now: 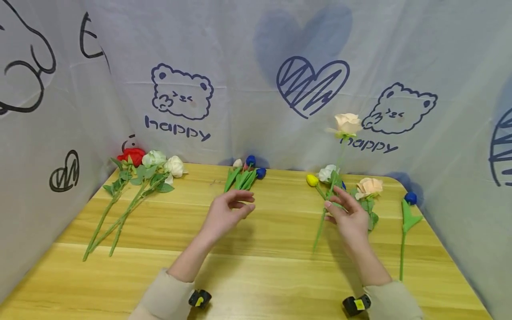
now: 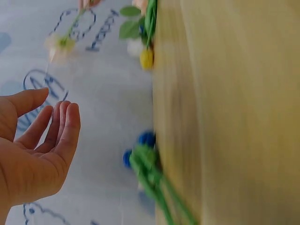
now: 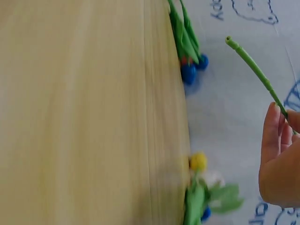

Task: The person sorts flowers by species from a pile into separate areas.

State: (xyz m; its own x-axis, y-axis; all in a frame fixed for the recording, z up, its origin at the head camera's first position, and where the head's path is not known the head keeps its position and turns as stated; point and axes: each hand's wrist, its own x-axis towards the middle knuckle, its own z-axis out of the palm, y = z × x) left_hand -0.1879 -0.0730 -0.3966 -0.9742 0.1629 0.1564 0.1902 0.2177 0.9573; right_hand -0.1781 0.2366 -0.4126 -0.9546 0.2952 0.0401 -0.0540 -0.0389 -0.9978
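Note:
Between thumb and fingers, my right hand (image 1: 352, 218) pinches the green stem of a pale peach rose (image 1: 347, 124). The bloom stands upright above the hand, and the stem's lower end (image 3: 248, 61) shows in the right wrist view. My left hand (image 1: 229, 212) holds nothing; its fingers are loosely bent over the middle of the table. Just beyond the left hand lies a bunch of tulips (image 1: 245, 178) with blue and pale heads. Behind the right hand lie a yellow tulip (image 1: 312, 180), a white flower (image 1: 329, 172) and another peach rose (image 1: 369, 187), partly covered by the hand.
On the left of the wooden table (image 1: 256, 284) lie a red rose (image 1: 132, 156), a pale green rose (image 1: 154, 158) and a white rose (image 1: 174, 166), stems crossing. A blue tulip (image 1: 410, 198) lies along the right edge. A printed curtain (image 1: 240, 53) hangs behind.

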